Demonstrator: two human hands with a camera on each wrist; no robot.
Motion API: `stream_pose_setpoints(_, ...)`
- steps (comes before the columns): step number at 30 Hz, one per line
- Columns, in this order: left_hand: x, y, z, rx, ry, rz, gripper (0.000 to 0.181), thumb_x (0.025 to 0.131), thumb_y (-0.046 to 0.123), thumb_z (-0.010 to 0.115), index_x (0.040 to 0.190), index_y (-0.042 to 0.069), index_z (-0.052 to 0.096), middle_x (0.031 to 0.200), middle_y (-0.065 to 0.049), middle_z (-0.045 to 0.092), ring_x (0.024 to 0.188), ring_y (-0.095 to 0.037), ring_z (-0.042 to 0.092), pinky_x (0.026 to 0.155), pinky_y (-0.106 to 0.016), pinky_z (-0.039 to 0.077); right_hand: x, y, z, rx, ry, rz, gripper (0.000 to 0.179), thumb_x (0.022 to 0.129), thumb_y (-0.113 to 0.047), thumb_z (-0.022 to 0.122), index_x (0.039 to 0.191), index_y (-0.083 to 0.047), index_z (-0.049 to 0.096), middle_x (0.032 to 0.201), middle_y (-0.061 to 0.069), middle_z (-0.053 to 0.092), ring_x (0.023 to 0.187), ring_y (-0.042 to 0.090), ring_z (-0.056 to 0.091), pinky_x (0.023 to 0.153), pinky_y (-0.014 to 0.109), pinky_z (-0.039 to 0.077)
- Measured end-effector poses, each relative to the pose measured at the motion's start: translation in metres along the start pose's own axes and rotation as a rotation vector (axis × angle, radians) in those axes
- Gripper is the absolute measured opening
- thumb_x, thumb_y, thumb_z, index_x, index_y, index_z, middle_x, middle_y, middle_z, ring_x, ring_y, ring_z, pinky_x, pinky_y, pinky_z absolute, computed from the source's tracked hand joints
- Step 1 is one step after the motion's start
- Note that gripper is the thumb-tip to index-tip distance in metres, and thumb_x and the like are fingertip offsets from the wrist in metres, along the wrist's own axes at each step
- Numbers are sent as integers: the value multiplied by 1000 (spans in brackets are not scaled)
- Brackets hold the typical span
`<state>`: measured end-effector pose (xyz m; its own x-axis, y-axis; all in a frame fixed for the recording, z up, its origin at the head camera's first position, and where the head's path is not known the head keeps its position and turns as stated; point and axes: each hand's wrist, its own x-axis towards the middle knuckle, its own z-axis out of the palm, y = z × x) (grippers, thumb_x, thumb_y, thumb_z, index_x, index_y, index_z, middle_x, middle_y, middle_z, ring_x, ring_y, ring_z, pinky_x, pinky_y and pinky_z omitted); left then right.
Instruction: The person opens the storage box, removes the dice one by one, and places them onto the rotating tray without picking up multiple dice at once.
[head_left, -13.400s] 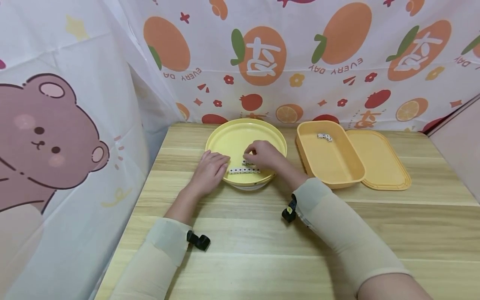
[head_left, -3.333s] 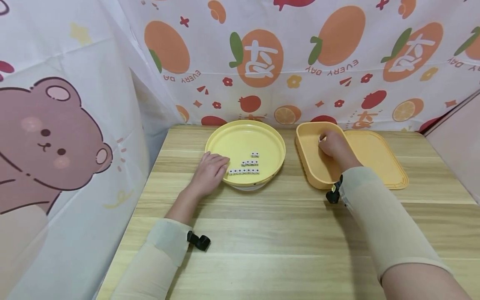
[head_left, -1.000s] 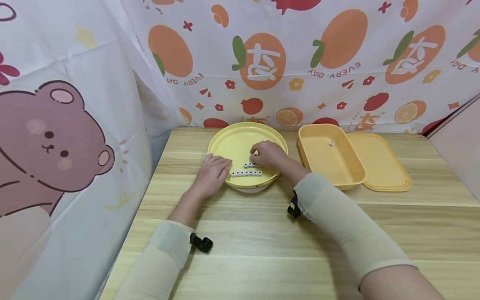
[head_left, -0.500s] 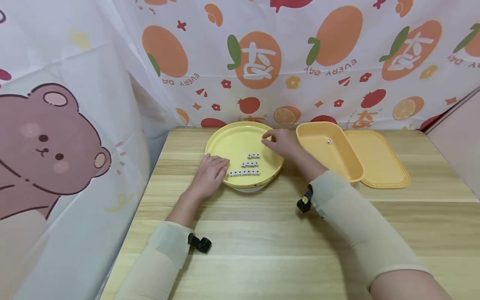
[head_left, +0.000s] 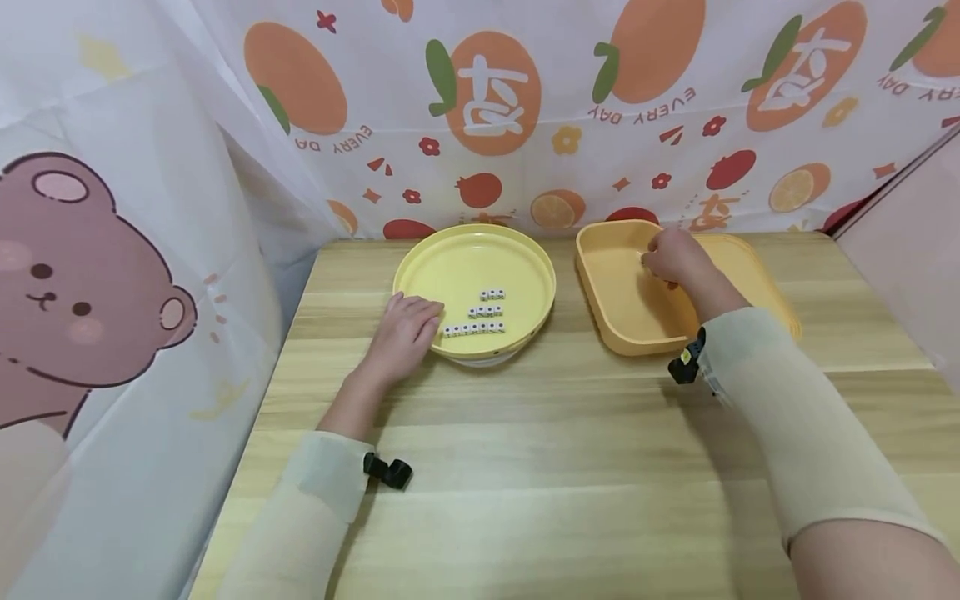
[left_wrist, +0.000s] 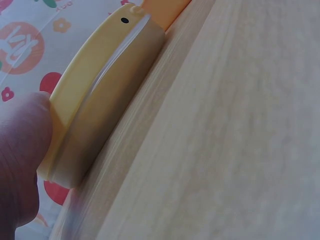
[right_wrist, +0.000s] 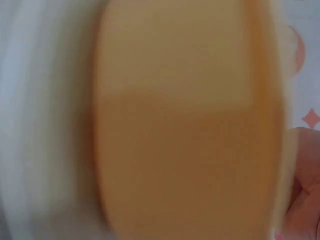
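Note:
Three rows of small white dice, each with a dark dot on top, lie in the round yellow tray (head_left: pixel 480 267): three dice (head_left: pixel 492 294) at the back, several in the middle row (head_left: pixel 486 312), several in the front row (head_left: pixel 474 329). My left hand (head_left: pixel 401 337) rests on the tray's left rim; in the left wrist view its edge (left_wrist: pixel 25 135) touches the outer wall. My right hand (head_left: pixel 678 260) is inside the orange box (head_left: pixel 637 340), thumb and fingers curled together at a white die (head_left: pixel 642 258) that barely shows. The right wrist view is blurred.
An orange lid (head_left: pixel 742 271) lies to the right of the box, partly behind my right forearm. The tray and box stand at the back of the wooden table (head_left: pixel 510 467), close to a fruit-print cloth (head_left: pixel 480 196). A bear-print cloth (head_left: pixel 82 275) hangs on the left.
A third die has joined the back row. My right hand has let go there and moved right into the box, to its last visible die. My left hand has stayed on the rim.

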<state>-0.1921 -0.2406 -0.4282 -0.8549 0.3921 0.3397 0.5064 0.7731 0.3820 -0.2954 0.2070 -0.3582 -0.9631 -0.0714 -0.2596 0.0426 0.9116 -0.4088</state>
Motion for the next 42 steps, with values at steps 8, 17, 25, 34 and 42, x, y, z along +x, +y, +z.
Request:
stream_pose_setpoints(8, 1, 4, -5, -7, -33, -27, 37, 102, 20, 44, 129, 2, 63, 128, -14, 65, 126, -32, 50, 121, -52, 13, 13, 0, 18, -128, -35, 97, 25, 95, -22, 56, 101, 2, 60, 86, 17, 53, 79, 32, 55, 67, 36, 44)
stream_pose_setpoints(17, 6, 1, -8, 4, -37, -29, 37, 103, 20, 43, 128, 2, 64, 129, -13, 65, 126, -32, 49, 121, -51, 13, 21, 3, 28, -88, 32, 33, 36, 97, -24, 55, 121, 3, 59, 109, 23, 60, 95, 37, 53, 86, 48, 47)
stream_pose_setpoints(25, 6, 0, -6, -2, -51, -30, 37, 103, 20, 44, 128, 2, 63, 129, -14, 64, 127, -32, 49, 121, -51, 13, 26, 1, 35, -108, 10, -51, 26, 96, -18, 58, 111, 1, 65, 103, 21, 63, 92, 34, 55, 81, 42, 46)
stream_pose_setpoints(34, 9, -2, -5, -3, -42, -28, 36, 102, 18, 44, 128, 0, 63, 128, -15, 65, 126, -32, 50, 121, -52, 14, 20, -7, 36, 22, -10, -219, 21, 91, -20, 68, 103, -3, 72, 95, 13, 68, 85, 27, 55, 72, 33, 45)
stream_pose_setpoints(42, 9, -1, -4, -6, -54, -41, 37, 102, 18, 45, 129, 1, 62, 129, -15, 65, 126, -31, 50, 121, -50, 13, 11, -18, 37, 44, 105, -317, 21, 87, -13, 73, 105, -4, 70, 99, 14, 67, 89, 27, 56, 81, 39, 50)
